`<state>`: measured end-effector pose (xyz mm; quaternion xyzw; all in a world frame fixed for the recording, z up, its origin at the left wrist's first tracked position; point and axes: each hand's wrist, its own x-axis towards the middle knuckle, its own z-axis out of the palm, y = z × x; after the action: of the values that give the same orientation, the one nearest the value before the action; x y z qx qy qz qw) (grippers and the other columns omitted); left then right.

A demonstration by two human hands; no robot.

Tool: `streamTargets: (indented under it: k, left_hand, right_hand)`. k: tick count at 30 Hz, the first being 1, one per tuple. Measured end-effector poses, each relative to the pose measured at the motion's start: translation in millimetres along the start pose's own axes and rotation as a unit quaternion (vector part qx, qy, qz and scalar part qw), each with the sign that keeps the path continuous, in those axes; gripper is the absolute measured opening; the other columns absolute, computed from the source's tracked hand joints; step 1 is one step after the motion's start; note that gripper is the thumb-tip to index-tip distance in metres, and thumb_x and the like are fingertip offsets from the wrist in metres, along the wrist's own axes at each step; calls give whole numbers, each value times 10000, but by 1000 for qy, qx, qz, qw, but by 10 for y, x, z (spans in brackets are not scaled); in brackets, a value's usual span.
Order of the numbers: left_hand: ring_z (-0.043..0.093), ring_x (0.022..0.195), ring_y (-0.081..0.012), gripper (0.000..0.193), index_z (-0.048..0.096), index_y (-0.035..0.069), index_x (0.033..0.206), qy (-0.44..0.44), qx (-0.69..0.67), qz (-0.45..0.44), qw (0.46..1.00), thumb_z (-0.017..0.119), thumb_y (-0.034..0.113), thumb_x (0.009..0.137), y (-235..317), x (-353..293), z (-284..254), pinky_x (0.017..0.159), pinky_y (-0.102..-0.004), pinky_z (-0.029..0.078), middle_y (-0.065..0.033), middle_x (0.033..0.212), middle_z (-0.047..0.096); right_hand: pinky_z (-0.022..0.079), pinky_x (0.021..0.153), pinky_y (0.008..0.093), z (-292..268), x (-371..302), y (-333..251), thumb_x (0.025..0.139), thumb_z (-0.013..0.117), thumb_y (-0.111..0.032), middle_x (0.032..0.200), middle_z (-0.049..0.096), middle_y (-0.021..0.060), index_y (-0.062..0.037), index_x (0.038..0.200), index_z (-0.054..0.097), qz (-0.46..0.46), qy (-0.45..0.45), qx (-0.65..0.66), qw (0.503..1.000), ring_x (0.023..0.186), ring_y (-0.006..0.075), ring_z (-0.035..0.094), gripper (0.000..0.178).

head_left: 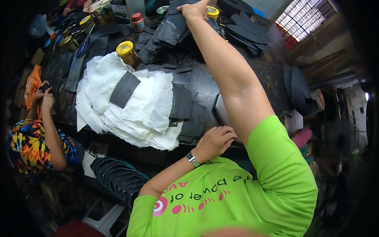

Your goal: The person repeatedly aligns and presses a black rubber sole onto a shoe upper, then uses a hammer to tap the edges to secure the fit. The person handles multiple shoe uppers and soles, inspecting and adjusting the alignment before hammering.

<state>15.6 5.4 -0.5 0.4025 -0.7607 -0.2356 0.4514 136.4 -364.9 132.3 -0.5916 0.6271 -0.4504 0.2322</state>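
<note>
My right arm stretches far across the dark table, and my right hand (pixel 196 10) is at a heap of black sheet pieces (pixel 170 29) near the top edge. Its fingers are bent on the topmost piece, partly cut off by the picture's edge. Close to my body, my left hand (pixel 217 141) rests at the table's front edge with its fingers curled together; what lies under them is hidden. Left of it is a layered stack of frayed white cloth (pixel 148 102). One black rectangular piece (pixel 124 89) lies on the cloth, and more black pieces (pixel 181 103) stick out at its right side.
Behind the cloth stands a yellow-lidded jar (pixel 127 54), with a red-lidded bottle (pixel 138 22) farther back. Black rounded pieces (pixel 245 33) are stacked at the far right. A co-worker's hands (pixel 46 98) are at the left edge, near an orange cloth (pixel 33 85). Bundled black pieces (pixel 118 177) sit below the table.
</note>
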Motion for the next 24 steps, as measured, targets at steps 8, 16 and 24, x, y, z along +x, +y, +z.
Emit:
streamTargets:
  k: [8,16,24]
  left_hand:
    - [648,913,-263,179,673,94,1039,17,3,-7,1000,704,94,863,21,30,49,803,-382,521,-51,1062,645]
    - [678,896,-288,169,719,79,998,16,18,-28,999,747,79,832,76,64,64,781,-381,541,-81,1022,682]
    - [690,882,-281,155,735,51,964,19,26,-49,998,759,48,811,142,79,63,759,-355,542,-99,992,695]
  right_hand:
    - [531,898,374,159,296,118,617,794,58,1009,707,133,-41,1134,689,-63,-109,345,930,955,300,653,537]
    - [556,801,370,-564,62,-6,815,710,35,993,709,52,-20,1319,567,-40,-365,640,675,875,200,674,527]
    - [467,1014,297,-2600,-418,1037,745,814,-128,1178,686,101,-46,1327,643,-233,-440,365,787,1105,183,631,612]
